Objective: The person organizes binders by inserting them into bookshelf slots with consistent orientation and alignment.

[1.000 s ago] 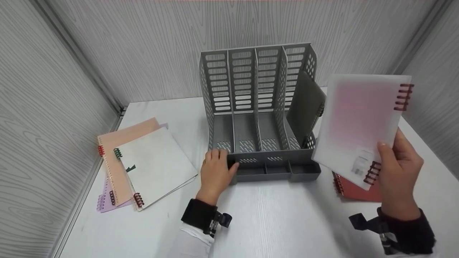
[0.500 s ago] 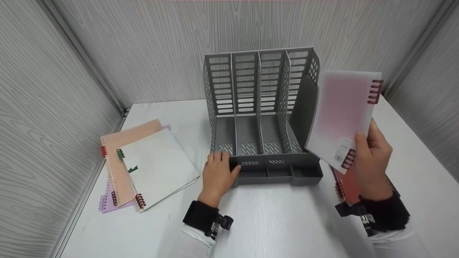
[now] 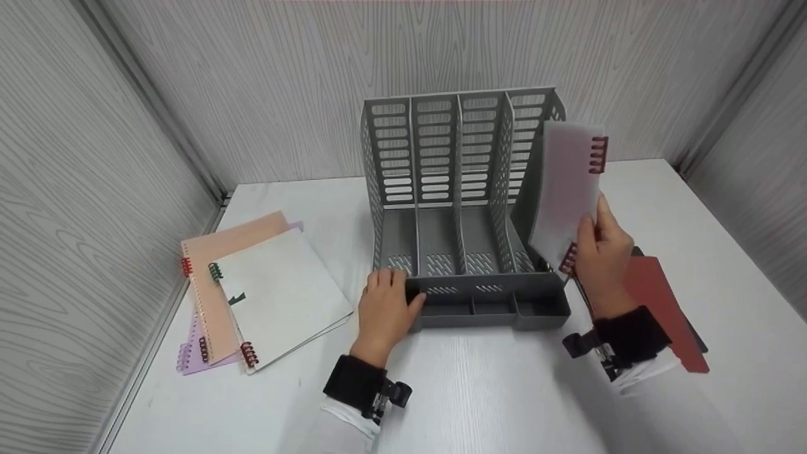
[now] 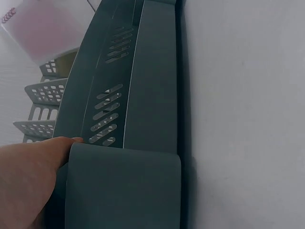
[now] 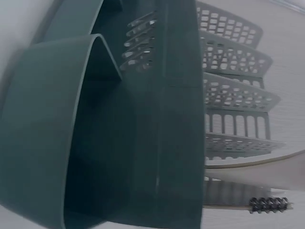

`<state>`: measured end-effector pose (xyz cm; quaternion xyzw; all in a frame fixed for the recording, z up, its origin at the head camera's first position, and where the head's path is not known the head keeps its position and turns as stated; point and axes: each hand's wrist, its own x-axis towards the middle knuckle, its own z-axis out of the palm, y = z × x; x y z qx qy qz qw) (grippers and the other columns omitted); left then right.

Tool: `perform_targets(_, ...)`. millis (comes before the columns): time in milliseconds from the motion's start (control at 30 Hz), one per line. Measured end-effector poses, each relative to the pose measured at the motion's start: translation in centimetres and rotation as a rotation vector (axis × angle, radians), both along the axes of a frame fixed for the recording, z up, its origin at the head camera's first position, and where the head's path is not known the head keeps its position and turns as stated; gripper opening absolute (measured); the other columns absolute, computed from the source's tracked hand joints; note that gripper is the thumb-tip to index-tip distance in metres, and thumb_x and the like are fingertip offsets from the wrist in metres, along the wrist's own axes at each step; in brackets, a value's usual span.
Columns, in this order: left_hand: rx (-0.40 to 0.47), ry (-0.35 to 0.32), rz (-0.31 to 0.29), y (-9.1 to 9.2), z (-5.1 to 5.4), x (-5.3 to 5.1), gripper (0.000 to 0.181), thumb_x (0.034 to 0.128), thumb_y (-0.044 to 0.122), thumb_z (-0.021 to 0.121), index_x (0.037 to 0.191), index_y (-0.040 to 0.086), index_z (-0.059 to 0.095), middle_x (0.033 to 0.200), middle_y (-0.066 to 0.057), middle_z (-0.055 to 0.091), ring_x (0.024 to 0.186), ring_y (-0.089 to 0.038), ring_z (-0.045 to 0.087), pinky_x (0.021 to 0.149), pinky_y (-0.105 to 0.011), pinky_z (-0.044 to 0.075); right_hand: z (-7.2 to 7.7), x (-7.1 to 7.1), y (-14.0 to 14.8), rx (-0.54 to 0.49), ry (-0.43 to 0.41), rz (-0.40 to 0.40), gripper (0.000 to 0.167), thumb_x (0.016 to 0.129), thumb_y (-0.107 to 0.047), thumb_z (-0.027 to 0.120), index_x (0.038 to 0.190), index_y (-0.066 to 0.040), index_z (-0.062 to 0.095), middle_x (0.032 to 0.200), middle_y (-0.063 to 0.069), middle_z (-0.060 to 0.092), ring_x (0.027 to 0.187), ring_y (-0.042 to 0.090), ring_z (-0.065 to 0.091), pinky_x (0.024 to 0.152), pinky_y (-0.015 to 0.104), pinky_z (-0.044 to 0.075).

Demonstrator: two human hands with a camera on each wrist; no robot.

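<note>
Left hand [image 3: 386, 310]: gripping the grey organizer [image 3: 466, 320] by its near corner, presumably as your anchor. Right hand [image 3: 603, 261]: pinching a translucent notebook [image 3: 565, 183] by its coil edge, probably freeing the opposite edge; notebook near-upright, ahead of your knuckles.

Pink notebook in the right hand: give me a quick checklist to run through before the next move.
1. Grip of the right hand on the pink notebook: ok, pinched near its ringed edge.
2. Grip of the left hand on the gray organizer: ok, at its front left corner.
3. Upright stance of the dark notebook at the organizer's right end: not ok, it slants.
4. Gap between pink notebook and dark notebook: cannot tell, they overlap in the head view.
5. Full view of the red notebook: not ok, partly hidden behind the right hand.
</note>
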<state>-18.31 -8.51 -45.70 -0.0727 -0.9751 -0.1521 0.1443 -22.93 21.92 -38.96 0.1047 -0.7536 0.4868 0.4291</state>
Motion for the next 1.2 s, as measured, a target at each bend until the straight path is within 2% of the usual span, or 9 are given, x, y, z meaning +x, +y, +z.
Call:
perform_targets(100, -0.007, 0.016, 0.002, 0.0, 0.0, 0.0, 0.051, 0.0876, 0.046, 0.06, 0.117, 0.005, 0.054, 0.113, -0.013, 0.05, 0.11, -0.03, 0.043, 0.087, -0.04, 0.043, -0.3, -1.2, -0.9, 0.034, 0.042, -0.012, 0.04, 0.089, 0.006, 0.049, 0.128, 0.002, 0.052, 0.113, 0.017, 0.062, 0.082, 0.004, 0.059, 0.068, 0.009, 0.043)
perform_targets(200, -0.021, 0.031, 0.0, 0.0, -0.1, 0.0, 0.05, 0.0877, 0.046, 0.06, 0.116, 0.004, 0.054, 0.112, -0.014, 0.05, 0.108, -0.03, 0.044, 0.086, -0.04, 0.044, -0.7, -2.2, -1.4, 0.074, 0.049, -0.023, 0.04, 0.089, 0.007, 0.047, 0.129, 0.003, 0.051, 0.088, 0.021, 0.066, 0.065, 0.003, 0.052, 0.057, 0.01, 0.036)
perform_targets(333, -0.038, 0.032, -0.004, 0.1, -0.3, 0.1, 0.051, 0.088, 0.046, 0.059, 0.117, 0.004, 0.053, 0.113, -0.015, 0.049, 0.11, -0.031, 0.044, 0.086, -0.041, 0.045, -1.7, -3.1, -1.7, 0.112, 0.033, -0.044, 0.041, 0.09, 0.007, 0.045, 0.131, 0.004, 0.049, 0.062, 0.016, 0.047, 0.053, 0.009, 0.033, 0.052, 0.016, 0.027)
perform_targets(500, -0.031, 0.025, 0.004, 0.0, -0.1, 0.1, 0.052, 0.0875, 0.046, 0.059, 0.118, 0.004, 0.054, 0.115, -0.015, 0.05, 0.111, -0.032, 0.044, 0.087, -0.041, 0.044, -2.4, -3.9, -2.1, 0.148, 0.015, -0.041, 0.041, 0.092, 0.005, 0.044, 0.132, 0.004, 0.047, 0.062, 0.018, 0.046, 0.055, 0.015, 0.033, 0.054, 0.019, 0.027)
perform_targets(600, -0.02, 0.021, 0.005, 0.0, 0.0, 0.0, 0.052, 0.0872, 0.046, 0.06, 0.118, 0.004, 0.054, 0.115, -0.015, 0.05, 0.111, -0.031, 0.044, 0.087, -0.041, 0.044, -2.6, -4.4, -2.4, 0.162, 0.006, -0.039, 0.04, 0.092, 0.005, 0.044, 0.132, 0.005, 0.046, 0.077, 0.025, 0.058, 0.057, 0.017, 0.036, 0.056, 0.018, 0.029)
perform_targets(833, -0.011, 0.019, 0.001, -0.1, -0.1, 0.1, 0.053, 0.0872, 0.047, 0.06, 0.118, 0.005, 0.053, 0.114, -0.014, 0.049, 0.11, -0.031, 0.044, 0.086, -0.041, 0.044, -3.0, -5.0, -2.7, 0.176, -0.004, -0.054, 0.041, 0.091, 0.006, 0.045, 0.132, 0.007, 0.046, 0.067, 0.023, 0.05, 0.056, 0.016, 0.033, 0.057, 0.021, 0.029)
perform_targets(967, -0.008, 0.019, -0.002, 0.0, -0.1, 0.0, 0.053, 0.0871, 0.046, 0.06, 0.119, 0.004, 0.053, 0.115, -0.014, 0.049, 0.11, -0.031, 0.044, 0.087, -0.041, 0.043, -3.1, -5.3, -2.9, 0.176, -0.03, -0.05, 0.041, 0.092, 0.005, 0.045, 0.133, 0.006, 0.045, 0.089, 0.029, 0.06, 0.058, 0.019, 0.038, 0.058, 0.026, 0.032)
perform_targets(1100, -0.002, 0.025, 0.001, -0.1, -0.1, 0.0, 0.053, 0.0869, 0.046, 0.06, 0.119, 0.004, 0.053, 0.115, -0.014, 0.049, 0.111, -0.031, 0.043, 0.087, -0.041, 0.043, -3.2, -5.7, -3.0, 0.17, -0.066, -0.022, 0.041, 0.093, 0.003, 0.047, 0.134, 0.007, 0.044, 0.116, 0.027, 0.057, 0.08, 0.025, 0.057, 0.071, 0.035, 0.045)
perform_targets(1200, -0.016, 0.034, 0.004, -0.1, -0.1, 0.1, 0.052, 0.0874, 0.046, 0.06, 0.119, 0.004, 0.053, 0.114, -0.014, 0.049, 0.109, -0.03, 0.044, 0.086, -0.04, 0.044, -3.3, -5.9, -3.1, 0.164, -0.106, 0.0, 0.042, 0.094, 0.002, 0.046, 0.135, 0.007, 0.041, 0.129, 0.024, 0.05, 0.109, 0.03, 0.054, 0.086, 0.044, 0.044)
